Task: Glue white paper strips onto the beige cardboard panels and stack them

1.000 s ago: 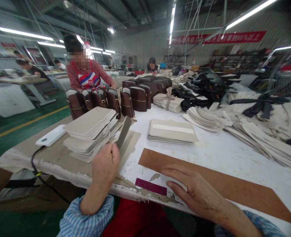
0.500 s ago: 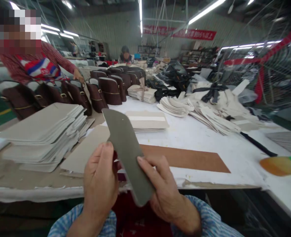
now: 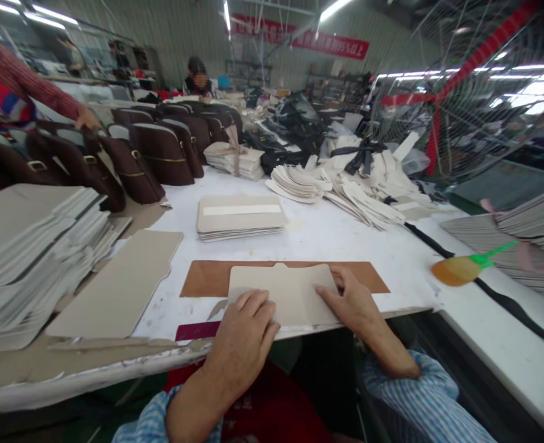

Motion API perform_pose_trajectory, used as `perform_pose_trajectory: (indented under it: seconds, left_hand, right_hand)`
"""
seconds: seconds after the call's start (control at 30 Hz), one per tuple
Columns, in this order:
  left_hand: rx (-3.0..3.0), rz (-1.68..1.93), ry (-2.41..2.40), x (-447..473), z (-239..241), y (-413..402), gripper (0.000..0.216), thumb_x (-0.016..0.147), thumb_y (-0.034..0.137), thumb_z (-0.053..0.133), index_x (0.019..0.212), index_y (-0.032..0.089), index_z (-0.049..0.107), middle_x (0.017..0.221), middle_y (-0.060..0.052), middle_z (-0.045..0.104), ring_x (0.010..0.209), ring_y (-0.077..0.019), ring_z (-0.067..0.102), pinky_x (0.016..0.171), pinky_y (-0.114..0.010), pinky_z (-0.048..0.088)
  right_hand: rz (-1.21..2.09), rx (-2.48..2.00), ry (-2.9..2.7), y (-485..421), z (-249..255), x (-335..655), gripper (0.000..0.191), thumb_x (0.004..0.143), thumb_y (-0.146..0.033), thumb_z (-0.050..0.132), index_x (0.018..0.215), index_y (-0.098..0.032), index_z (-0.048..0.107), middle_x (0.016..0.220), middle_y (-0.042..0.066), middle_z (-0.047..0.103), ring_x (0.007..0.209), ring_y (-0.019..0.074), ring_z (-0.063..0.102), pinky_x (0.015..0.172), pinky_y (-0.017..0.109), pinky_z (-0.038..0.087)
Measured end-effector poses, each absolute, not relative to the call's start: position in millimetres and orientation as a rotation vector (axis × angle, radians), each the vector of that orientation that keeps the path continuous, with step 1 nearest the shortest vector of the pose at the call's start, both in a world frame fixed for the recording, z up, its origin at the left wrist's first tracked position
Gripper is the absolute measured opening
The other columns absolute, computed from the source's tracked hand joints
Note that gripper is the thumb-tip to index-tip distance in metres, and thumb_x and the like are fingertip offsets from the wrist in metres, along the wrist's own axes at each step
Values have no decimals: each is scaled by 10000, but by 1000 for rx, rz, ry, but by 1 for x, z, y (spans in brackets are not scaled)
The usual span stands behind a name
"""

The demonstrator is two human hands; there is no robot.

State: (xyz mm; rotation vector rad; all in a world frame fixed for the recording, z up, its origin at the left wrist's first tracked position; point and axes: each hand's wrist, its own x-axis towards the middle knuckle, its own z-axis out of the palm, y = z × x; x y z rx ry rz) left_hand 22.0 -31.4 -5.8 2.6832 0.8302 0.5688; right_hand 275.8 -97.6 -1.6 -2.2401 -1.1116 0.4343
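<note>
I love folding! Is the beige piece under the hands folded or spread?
Spread: the beige piece shows its broad face, left hand on it, right hand at its edge.

The stiff beige sheet panel with rounded corners, raised and tilted between both hands half a second earlier, now lies flat at the worktop's near edge, partly covering the long brown strip. Its pale face has replaced the darker grey one in view. The left hand has moved onto its left part; the right hand now meets its right edge.
</note>
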Motion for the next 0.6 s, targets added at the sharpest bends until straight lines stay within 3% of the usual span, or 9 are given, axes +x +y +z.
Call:
perform_pose_trajectory:
  seconds: [0.2, 0.4, 0.6]
  left_hand:
    - [2767, 547, 837, 28, -9, -27, 239, 991, 183, 599, 1207, 183, 701, 1389, -105, 690, 1326, -322, 586, 1097, -549, 519]
    - [2775, 638, 842, 29, -13, -23, 242, 990, 192, 601, 1208, 193, 704, 1361, -105, 706, 1291, -331, 607, 1048, -575, 541]
    - [2783, 903, 723, 24, -20, -23, 199, 1016, 188, 560, 1136, 158, 716, 1266, -119, 735, 1217, -294, 647, 1072, -521, 550]
  right_hand:
    - [304, -2362, -1202, -96, 0, 280, 424, 940, -397, 626, 1313, -197, 626, 970, 100, 771, 916, 322, 723, 802, 407, 492]
    - [189, -2291, -1308, -95, -5, 288, 324, 914, -415, 619, 1124, -187, 713, 787, 44, 681, 761, 260, 661, 730, 370, 449]
    - [113, -2103, -996, -113, -4, 313, 446, 851, -538, 602, 1106, -184, 694, 793, 39, 682, 699, 224, 601, 725, 387, 481]
